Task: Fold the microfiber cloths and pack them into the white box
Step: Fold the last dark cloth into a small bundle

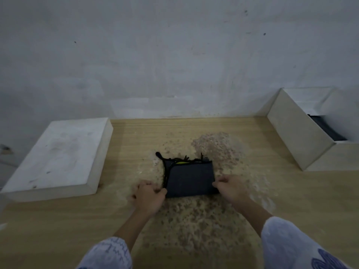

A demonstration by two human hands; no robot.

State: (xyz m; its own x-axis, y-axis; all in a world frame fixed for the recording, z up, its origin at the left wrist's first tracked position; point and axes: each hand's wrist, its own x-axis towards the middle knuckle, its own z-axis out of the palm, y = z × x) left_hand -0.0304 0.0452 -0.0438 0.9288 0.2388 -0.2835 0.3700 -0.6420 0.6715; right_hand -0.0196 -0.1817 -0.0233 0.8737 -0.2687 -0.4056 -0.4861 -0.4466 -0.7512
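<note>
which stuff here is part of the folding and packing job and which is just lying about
Job: folded dark cloth, held by left hand and right hand; open white box with dark cloth inside.
Lying about: white lid; worn wooden table.

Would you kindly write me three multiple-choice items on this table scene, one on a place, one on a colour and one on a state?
1. Where does the open white box stand?
A. Far right of the table
B. Far left
C. Between the hands

2. What colour is the folded cloth on the table?
A. White
B. Dark grey-blue
C. Red

3. What is the state of that cloth?
A. Spread flat, unfolded
B. Packed in the box
C. Folded, gripped at both near corners

Answers: 1 A, it sits at the right edge by the wall. 2 B, dark with black edging. 3 C, the left hand and right hand pinch its corners.
</note>
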